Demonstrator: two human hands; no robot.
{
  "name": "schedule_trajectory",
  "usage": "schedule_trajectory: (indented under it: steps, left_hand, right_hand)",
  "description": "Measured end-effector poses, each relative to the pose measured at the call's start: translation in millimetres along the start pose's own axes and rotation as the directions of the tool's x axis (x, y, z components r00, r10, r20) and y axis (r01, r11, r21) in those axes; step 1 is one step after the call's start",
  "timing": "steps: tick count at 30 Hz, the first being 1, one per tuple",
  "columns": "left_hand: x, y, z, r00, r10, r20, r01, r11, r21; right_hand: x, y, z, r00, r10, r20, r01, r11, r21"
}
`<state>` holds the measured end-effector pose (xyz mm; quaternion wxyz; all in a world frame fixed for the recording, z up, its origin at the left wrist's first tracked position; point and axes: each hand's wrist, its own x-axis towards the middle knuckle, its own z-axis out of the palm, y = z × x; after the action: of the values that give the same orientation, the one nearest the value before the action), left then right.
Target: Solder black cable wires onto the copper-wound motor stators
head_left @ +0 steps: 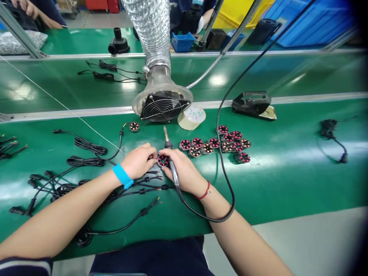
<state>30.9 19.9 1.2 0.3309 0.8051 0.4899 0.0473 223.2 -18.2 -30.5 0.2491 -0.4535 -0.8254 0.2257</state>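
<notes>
Observed fan grille [162, 108] at mouth of silver duct [151, 27], tape roll [191, 119] beside it. Noted black stand [240, 105] farther right, blue bin [183, 43] on far bench [74, 40].

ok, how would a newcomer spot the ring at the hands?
Start at the silver hose hanging over the green table. Below its fan, the left hand and right hand meet at a ring with red coils. Other red rings sit grouped to the right; only this one is between the hands.

The green bench [287, 161] carries a tape roll [189, 123]; left of the roll lie bundled black cables [90, 145], nearer and rightward small round coils [214, 143], farther right a black stand [250, 102]
</notes>
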Motion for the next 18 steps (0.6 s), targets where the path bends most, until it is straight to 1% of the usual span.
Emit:
schedule_trajectory:
  steps: [4, 7, 9, 12, 15, 17, 18]
  left_hand:
    - [-3, 3, -4, 0.995, 0.042, -0.087, -0.04, 0.999, 0.026]
    - [-4, 5, -7, 0.994, 0.031, -0.108, -0.043, 0.993, -0.111]
    - [-4, 3, -8, 0.997, 0.011, -0.083, -0.03, 0.971, -0.237]
    - [0, -2, -7, 1.0, -0.005, -0.004, 0.003, 0.93, -0.368]
    - [2, -4, -6, 0.998, -0.022, 0.059, 0.048, 0.873, -0.486]
    - [-2, -3, -7, 0.997, -0.024, 0.068, 0.057, 0.844, -0.533]
    - [-4, -3, -7, 0.998, -0.019, 0.059, 0.048, 0.846, -0.53]
  right_hand:
    - [-1, 1, -2, 1.0, 0.002, 0.007, -0.002, 1.0, 0.006]
    - [-3, 1, -4, 0.999, 0.017, -0.032, -0.016, 0.999, 0.039]
    - [-4, 1, -4, 0.997, 0.028, -0.071, -0.022, 0.996, 0.081]
    - [-4, 3, -1, 0.991, 0.022, -0.129, -0.005, 0.992, 0.128]
    - [-1, 1, -1, 0.984, 0.011, -0.177, 0.009, 0.993, 0.115]
    - [1, -5, -5, 0.985, 0.022, -0.174, -0.009, 0.997, 0.075]
    - [3, -10, -8, 0.989, 0.044, -0.138, -0.037, 0.998, 0.052]
